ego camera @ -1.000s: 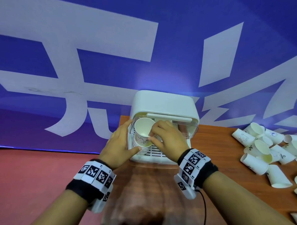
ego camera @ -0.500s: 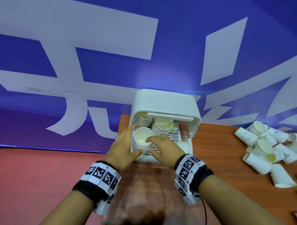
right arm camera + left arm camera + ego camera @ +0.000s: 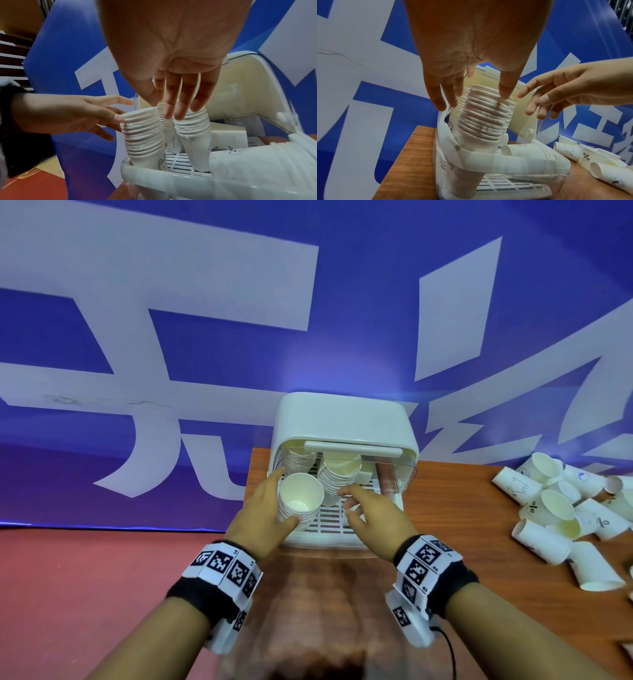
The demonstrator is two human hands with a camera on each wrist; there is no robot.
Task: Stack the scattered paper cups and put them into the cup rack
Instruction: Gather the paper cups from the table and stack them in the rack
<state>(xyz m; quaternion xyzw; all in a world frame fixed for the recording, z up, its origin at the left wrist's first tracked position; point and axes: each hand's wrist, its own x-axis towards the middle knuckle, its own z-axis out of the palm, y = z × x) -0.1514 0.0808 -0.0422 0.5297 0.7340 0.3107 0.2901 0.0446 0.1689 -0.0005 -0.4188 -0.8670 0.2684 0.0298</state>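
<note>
Three stacks of paper cups stand upright inside the cup rack [image 3: 346, 419], whose lid is swung up at the back. The nearest, the front stack [image 3: 299, 501], sits in the rack's front-left corner on the slatted floor; two more stacks [image 3: 337, 477] stand behind it, and another lot of nested cups lies on its side at the rack's right end in the wrist views.

The left hand [image 3: 263, 517] is spread, its straight fingers reaching along the left of the front stack and the thumb touching its near side just under the rim; it steadies the stack and does not grip it. The right hand [image 3: 368, 517] hovers above the rack floor just to the right, fingers loosely extended, holding nothing and touching no cup that can be seen.

By the look of it, one stack is being settled into place, the last part of a placing step. Much remains: a heap of loose cups [image 3: 561, 505] lies tipped over on the table [image 3: 455, 508], well apart to the right.

The next move probably calls for letting go gently so the tall stack does not lean or topple, then reaching right to gather and nest loose cups.
</note>
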